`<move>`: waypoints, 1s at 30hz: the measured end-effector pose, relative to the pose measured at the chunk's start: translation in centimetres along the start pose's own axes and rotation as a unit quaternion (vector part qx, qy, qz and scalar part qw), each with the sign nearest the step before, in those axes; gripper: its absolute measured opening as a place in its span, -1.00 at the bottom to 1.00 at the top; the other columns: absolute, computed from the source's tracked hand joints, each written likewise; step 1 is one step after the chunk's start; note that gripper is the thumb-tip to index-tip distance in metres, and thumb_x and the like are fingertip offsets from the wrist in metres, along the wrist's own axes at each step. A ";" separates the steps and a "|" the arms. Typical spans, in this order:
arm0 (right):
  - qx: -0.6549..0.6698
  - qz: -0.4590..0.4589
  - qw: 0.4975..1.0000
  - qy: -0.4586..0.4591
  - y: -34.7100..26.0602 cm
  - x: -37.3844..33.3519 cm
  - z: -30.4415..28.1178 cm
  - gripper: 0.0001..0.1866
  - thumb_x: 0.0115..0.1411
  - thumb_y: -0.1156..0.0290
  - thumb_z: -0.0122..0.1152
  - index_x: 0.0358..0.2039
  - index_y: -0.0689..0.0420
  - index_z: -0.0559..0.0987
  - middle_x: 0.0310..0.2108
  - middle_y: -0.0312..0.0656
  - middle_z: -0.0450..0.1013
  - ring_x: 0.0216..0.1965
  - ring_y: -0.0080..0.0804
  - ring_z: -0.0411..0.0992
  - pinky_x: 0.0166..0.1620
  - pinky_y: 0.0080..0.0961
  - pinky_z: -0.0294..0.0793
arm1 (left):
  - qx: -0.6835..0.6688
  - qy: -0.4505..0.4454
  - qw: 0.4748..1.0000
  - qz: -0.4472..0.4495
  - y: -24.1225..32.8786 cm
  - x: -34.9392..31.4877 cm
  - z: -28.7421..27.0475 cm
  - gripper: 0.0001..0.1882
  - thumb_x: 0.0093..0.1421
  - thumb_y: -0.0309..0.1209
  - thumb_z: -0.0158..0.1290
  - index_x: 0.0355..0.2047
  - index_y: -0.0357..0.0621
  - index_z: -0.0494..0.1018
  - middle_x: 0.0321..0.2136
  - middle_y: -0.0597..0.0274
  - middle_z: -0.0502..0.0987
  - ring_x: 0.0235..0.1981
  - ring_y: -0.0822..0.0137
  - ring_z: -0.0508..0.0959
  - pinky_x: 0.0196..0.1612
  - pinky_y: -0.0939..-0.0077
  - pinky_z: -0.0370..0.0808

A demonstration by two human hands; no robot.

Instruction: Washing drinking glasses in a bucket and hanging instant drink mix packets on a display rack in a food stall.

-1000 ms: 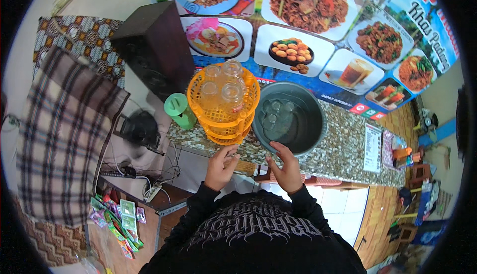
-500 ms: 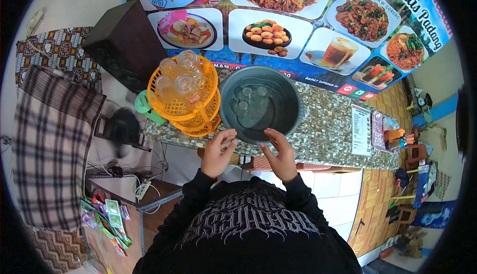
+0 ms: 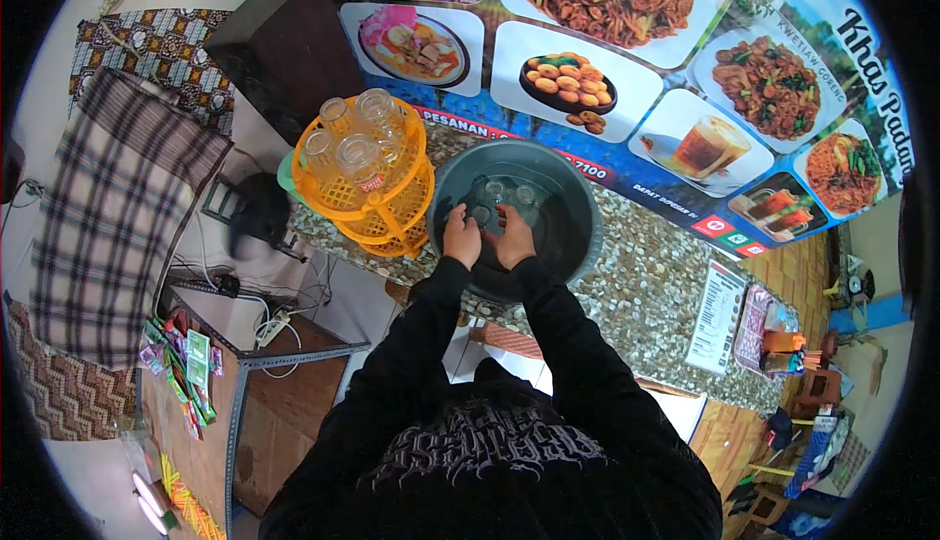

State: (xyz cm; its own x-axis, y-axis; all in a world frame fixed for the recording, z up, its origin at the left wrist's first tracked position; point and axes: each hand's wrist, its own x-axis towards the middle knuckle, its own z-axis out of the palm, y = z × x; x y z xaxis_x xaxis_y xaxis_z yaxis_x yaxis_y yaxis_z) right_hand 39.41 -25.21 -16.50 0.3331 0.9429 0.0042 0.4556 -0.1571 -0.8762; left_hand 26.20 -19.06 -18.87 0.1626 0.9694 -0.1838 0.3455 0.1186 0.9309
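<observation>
Basin (image 3: 587,246): grey, round, on the pebbled counter (image 3: 641,290), just right of the rack; looks to hold water.
Basin glasses (image 3: 525,194): three clear ones visible, grouped left of centre inside the basin; nearest lies between the two sets of fingertips.
Left hand (image 3: 462,239): over the basin, fingers loosely bent, not clenched; contact with nearest glass, can't tell.
Right hand (image 3: 516,238): facing the left, apart from it, fingers part curled and loose; contact can't tell either.
Grip: wet glass probably slips; better to wrap the body with one hand, steady with the other, no rim pinching.
Spacing: glasses sit near each other; one at a time, straight up, to avoid knocks and chips.
Sleeves (image 3: 541,281): black, down to the wrists, crossing the near rim; worth pushing up.
Rack (image 3: 377,222): orange, tiered, several clear glasses (image 3: 358,155) crowding the top; keep left elbow clear.
</observation>
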 end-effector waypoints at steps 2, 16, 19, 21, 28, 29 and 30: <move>-0.047 0.026 0.998 0.038 3.1 0.9 0.7 -0.28 0.16 0.28 0.59 0.27 0.19 0.46 0.13 0.11 0.57 0.11 0.01 0.60 0.11 -0.13 0.61 | 0.013 -0.049 0.998 -0.048 0.2 0.6 2.2 -0.47 0.54 -0.42 -0.08 0.46 -0.22 0.22 0.43 -0.12 0.29 0.45 -0.01 0.31 0.40 0.17 0.34; -0.075 0.058 0.994 0.049 2.7 0.7 1.7 -0.27 0.25 0.21 0.48 0.35 0.22 0.44 0.12 0.25 0.57 0.19 0.21 0.53 0.21 -0.07 0.54 | -0.198 -0.020 0.954 -0.224 1.3 0.7 3.2 -0.46 0.58 -0.12 -0.12 0.18 -0.41 0.54 0.15 -0.10 0.62 0.18 0.02 0.60 0.22 0.23 0.47; -0.058 0.016 0.995 0.084 -0.3 0.0 0.2 -0.28 0.27 0.22 0.50 0.32 0.31 0.43 0.11 0.23 0.58 0.18 0.09 0.56 0.20 -0.15 0.56 | -0.169 -0.096 0.970 -0.143 3.6 -0.8 -0.5 -0.47 0.60 -0.09 -0.10 0.31 -0.26 0.46 0.11 0.13 0.56 0.16 0.19 0.53 0.22 0.21 0.41; -0.049 0.012 0.994 0.094 -2.8 -0.5 -0.9 -0.31 0.28 0.25 0.50 0.29 0.35 0.45 0.10 0.18 0.60 0.18 -0.03 0.58 0.18 -0.22 0.57 | -0.150 -0.065 0.986 -0.037 4.7 -2.5 -2.5 -0.51 0.60 -0.14 -0.08 0.32 -0.22 0.48 0.05 0.19 0.59 0.16 0.23 0.55 0.20 0.25 0.45; 0.229 -0.040 0.969 0.085 -13.6 -4.9 -7.6 -0.44 0.35 0.33 0.46 0.24 0.37 0.51 0.16 -0.02 0.56 0.21 -0.34 0.51 0.23 -0.33 0.54 | -0.079 -0.107 0.949 0.284 13.5 -8.0 -9.2 -0.49 0.35 -0.40 0.29 0.29 -0.19 0.52 0.16 0.01 0.55 0.17 0.16 0.59 0.20 0.33 0.52; 0.228 -0.046 0.969 0.084 -14.7 -5.7 -7.9 -0.44 0.35 0.33 0.46 0.24 0.37 0.51 0.16 -0.02 0.56 0.21 -0.34 0.51 0.23 -0.33 0.54 | -0.081 -0.103 0.948 0.289 13.6 -8.3 -9.7 -0.49 0.35 -0.40 0.29 0.29 -0.19 0.52 0.16 0.01 0.55 0.17 0.16 0.59 0.20 0.33 0.52; 0.227 -0.047 0.969 0.081 -15.7 -6.4 -8.2 -0.45 0.36 0.34 0.45 0.25 0.36 0.52 0.18 -0.01 0.56 0.23 -0.33 0.51 0.22 -0.33 0.55 | -0.098 -0.108 0.945 0.294 13.8 -8.4 -10.3 -0.47 0.35 -0.40 0.30 0.29 -0.21 0.50 0.18 0.00 0.55 0.19 0.17 0.58 0.22 0.33 0.52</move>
State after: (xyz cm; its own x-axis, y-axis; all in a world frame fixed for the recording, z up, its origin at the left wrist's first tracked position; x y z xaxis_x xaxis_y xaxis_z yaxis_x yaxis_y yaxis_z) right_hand 36.88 -31.14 1.22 0.4491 0.8829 0.1370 0.0919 0.1069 -0.9900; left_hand 20.10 -23.38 -1.23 0.4649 0.8164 0.3424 -0.0368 -0.3686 0.9289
